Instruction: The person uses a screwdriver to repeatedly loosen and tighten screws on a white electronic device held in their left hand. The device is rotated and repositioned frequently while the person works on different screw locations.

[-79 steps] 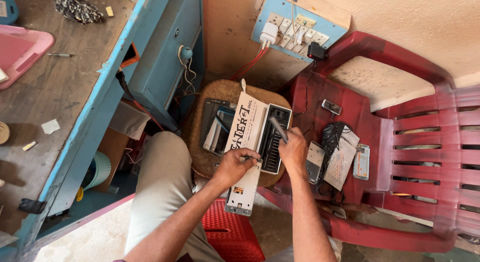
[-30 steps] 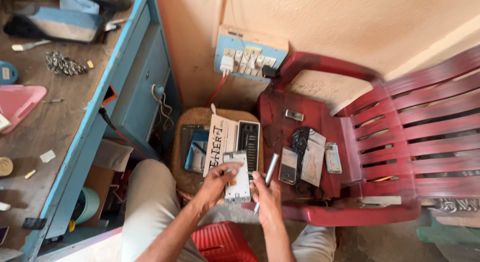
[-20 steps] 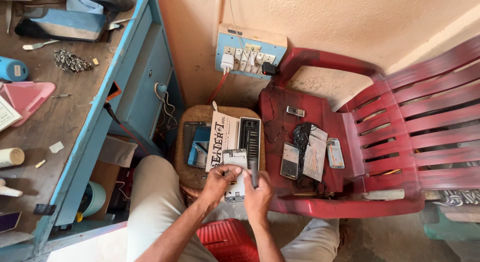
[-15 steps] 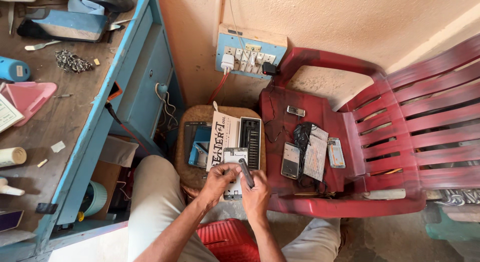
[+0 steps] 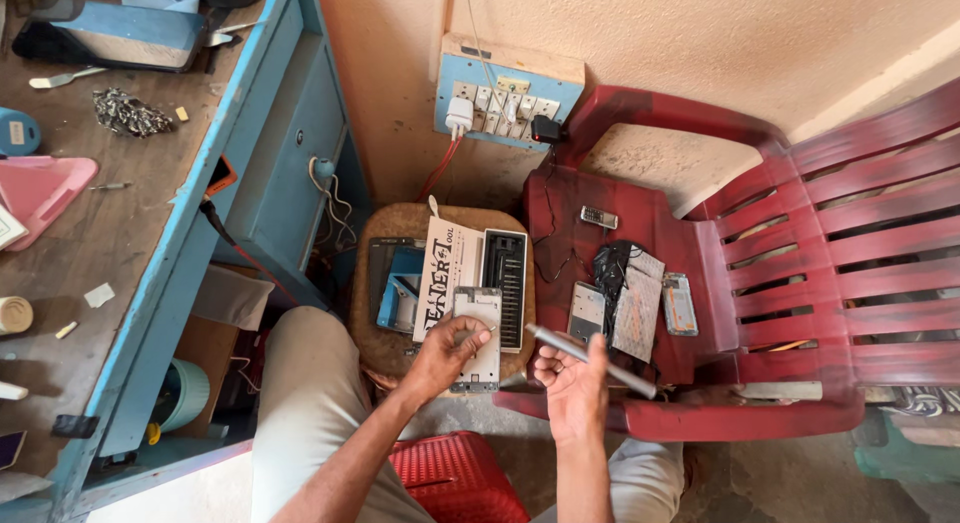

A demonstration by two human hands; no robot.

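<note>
Two grips: left hand [image 5: 450,348] pins upright phone frame [image 5: 477,339], right hand [image 5: 573,381] holds tool [image 5: 590,360] slanting down-right

Lower part of the white phone frame [image 5: 477,328] covered by the left hand [image 5: 447,351], grip underneath not visible. Tip of the grey tool [image 5: 590,359] too slim to identify; middle crossed by the right hand [image 5: 574,385]. Contents of the open case [image 5: 503,283] on the stool [image 5: 385,348] too small to make out. Small parts on the red chair [image 5: 760,283] seat blurred together. Workbench [image 5: 90,253] cut off by the left edge, pink tray [image 5: 40,193] likewise. Both forearms cropped at the bottom edge.
</note>
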